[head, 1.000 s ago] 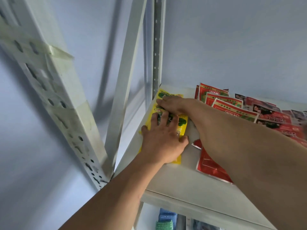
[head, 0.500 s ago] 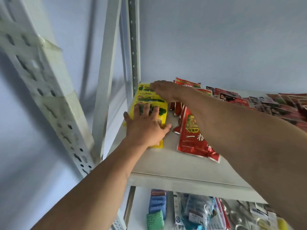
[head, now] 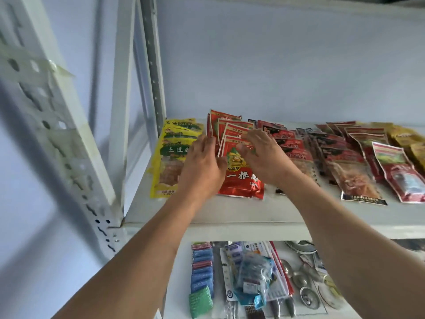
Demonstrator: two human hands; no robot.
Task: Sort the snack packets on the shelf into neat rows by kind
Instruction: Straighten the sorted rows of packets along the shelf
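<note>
Snack packets lie in overlapping rows on the white shelf (head: pixel 230 215). At the far left is a row of yellow packets (head: pixel 171 157). Beside it runs a row of red packets (head: pixel 239 178) with a yellow-green picture. My left hand (head: pixel 203 166) rests with straight fingers against the left side of that red row. My right hand (head: pixel 264 157) lies on its right side, fingers spread over the packets. Further right are dark red packets (head: pixel 289 143), more red rows (head: pixel 354 173) and a red-and-white packet (head: pixel 400 171).
A white perforated upright (head: pixel 57 139) stands close at the left, with a grey post (head: pixel 153 65) behind it. The wall is just behind the packets. The lower shelf holds blue and green sponges (head: pixel 202 282), plastic-wrapped items (head: pixel 253 277) and metal spoons (head: pixel 303 282).
Both hands have left the yellow packets and moved right onto the red row. The view has swung right and down, showing more rows and the lower shelf.
</note>
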